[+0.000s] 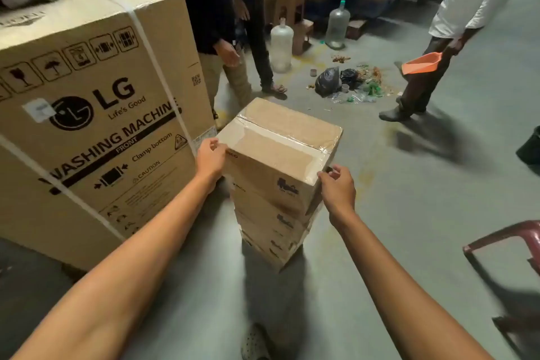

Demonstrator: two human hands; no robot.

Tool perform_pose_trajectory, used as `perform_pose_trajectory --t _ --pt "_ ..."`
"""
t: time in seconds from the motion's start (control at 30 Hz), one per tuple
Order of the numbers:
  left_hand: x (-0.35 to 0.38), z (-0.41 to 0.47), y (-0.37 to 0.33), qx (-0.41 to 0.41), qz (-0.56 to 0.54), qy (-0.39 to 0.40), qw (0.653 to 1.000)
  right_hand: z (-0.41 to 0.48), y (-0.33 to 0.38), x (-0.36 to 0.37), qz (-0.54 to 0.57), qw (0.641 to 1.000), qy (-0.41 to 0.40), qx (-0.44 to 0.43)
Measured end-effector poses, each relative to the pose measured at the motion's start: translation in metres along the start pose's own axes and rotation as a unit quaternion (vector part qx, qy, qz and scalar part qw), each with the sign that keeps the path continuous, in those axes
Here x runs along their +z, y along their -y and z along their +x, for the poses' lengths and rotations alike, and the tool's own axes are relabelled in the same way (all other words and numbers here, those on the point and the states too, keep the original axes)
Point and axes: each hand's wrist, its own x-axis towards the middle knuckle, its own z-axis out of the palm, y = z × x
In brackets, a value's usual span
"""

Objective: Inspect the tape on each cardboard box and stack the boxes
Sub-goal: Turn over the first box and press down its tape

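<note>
grey warehouse floor (409, 213) is stretching out under a stack of cardboard boxes (271, 222) standing straight ahead, just beside the big washing machine carton (96, 114). the top box (280, 161) is sitting on the pile, its taped long axis slanting from far-left to near-right. left hand (211, 155) is curling over the left end, right hand (339, 184) is pinching the near right corner, both bracketing that axis, about equally close. clear tape (280, 133) is lying between them, looking ready for checking.

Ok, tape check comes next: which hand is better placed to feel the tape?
Likely right: the right hand sits at the top box corner beside the tape end; the left hand is farther.
</note>
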Motion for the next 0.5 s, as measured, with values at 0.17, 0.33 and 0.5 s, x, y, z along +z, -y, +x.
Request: perform_pose_trajectory --t 0.17,0.33,0.5 --pt "0.007 0.025 -0.012 -0.080 -0.037 0.022 0.996 0.027 -0.017 0.012 0.047 0.990 0.075 0.105" --pt "0.010 0.027 -0.015 -0.055 0.004 0.032 0.998 0.033 -0.007 0.015 0.032 0.996 0.053 0.058" --pt "-0.001 -0.013 -0.011 -0.002 -0.073 -0.100 0.992 0.041 0.005 0.007 0.014 0.999 0.032 -0.037"
